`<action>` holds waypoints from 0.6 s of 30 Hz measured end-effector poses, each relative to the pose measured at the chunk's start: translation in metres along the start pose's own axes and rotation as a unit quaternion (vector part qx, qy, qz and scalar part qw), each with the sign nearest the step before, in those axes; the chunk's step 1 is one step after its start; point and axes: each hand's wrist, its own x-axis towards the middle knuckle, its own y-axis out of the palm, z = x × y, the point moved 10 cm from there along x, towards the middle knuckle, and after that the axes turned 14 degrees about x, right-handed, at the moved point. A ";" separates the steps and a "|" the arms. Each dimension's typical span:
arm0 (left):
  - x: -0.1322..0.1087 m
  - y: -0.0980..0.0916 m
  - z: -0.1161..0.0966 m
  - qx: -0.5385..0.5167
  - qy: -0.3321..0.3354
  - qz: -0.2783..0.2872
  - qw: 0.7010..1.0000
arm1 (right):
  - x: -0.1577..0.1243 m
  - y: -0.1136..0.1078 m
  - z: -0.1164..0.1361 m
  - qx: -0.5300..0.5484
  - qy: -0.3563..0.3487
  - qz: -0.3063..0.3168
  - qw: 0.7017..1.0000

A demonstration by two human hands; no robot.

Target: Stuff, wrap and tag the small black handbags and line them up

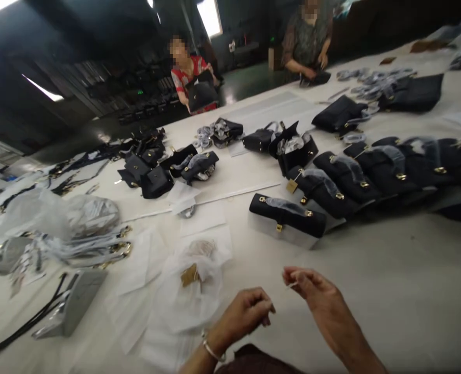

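Note:
My left hand (249, 310) hovers low over the white table (390, 280) with its fingers pinched together on something too small to name. My right hand (312, 288) is beside it, a little farther out, fingertips pinched on a thin pale bit, perhaps a thread or tie. A silver bangle sits on my left wrist. Just left of my hands lies a clear plastic bag (191, 291) holding a small tan tag (189, 275). The nearest black handbag (287, 214) with gold fittings lies beyond my hands.
A row of black handbags (370, 176) runs to the right. More small black bags (156, 171) and wrapped straps (58, 228) lie at left. A grey box (74, 306) with black cord sits near left. Two people (191, 72) work at the far edge.

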 end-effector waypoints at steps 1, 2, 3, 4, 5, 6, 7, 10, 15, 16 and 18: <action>-0.001 -0.002 -0.003 -0.029 0.009 0.002 1.000 | 0.001 -0.003 0.002 0.020 0.001 -0.020 1.000; -0.002 -0.006 -0.007 -0.052 0.020 0.003 0.998 | 0.002 -0.005 0.002 0.036 0.007 -0.036 0.999; -0.002 -0.009 -0.010 -0.065 0.031 0.005 0.997 | 0.002 -0.005 0.001 0.045 0.014 -0.049 0.998; -0.002 -0.012 -0.013 -0.070 0.041 0.003 0.997 | 0.003 -0.004 0.000 0.047 0.021 -0.056 0.997; -0.002 -0.016 -0.015 -0.069 0.050 -0.004 0.996 | 0.003 -0.003 -0.001 0.042 0.026 -0.061 0.997; -0.001 -0.019 -0.016 -0.066 0.058 -0.013 0.996 | 0.003 0.000 -0.003 0.035 0.032 -0.062 0.997; 0.000 -0.021 -0.016 -0.064 0.062 -0.023 0.996 | 0.003 0.004 -0.005 0.027 0.041 -0.058 0.997; 0.004 -0.025 -0.013 -0.077 0.060 -0.049 0.994 | -0.002 0.022 -0.016 0.001 0.088 -0.025 0.996; 0.009 -0.030 0.000 -0.063 0.051 -0.092 0.992 | -0.012 0.042 -0.048 -0.065 0.142 0.022 0.987; 0.011 -0.031 0.007 -0.047 0.044 -0.093 0.994 | -0.011 0.042 -0.055 -0.083 0.142 0.028 0.986; 0.021 -0.037 0.023 -0.010 0.028 -0.090 0.995 | -0.003 0.042 -0.068 -0.132 0.140 0.050 0.980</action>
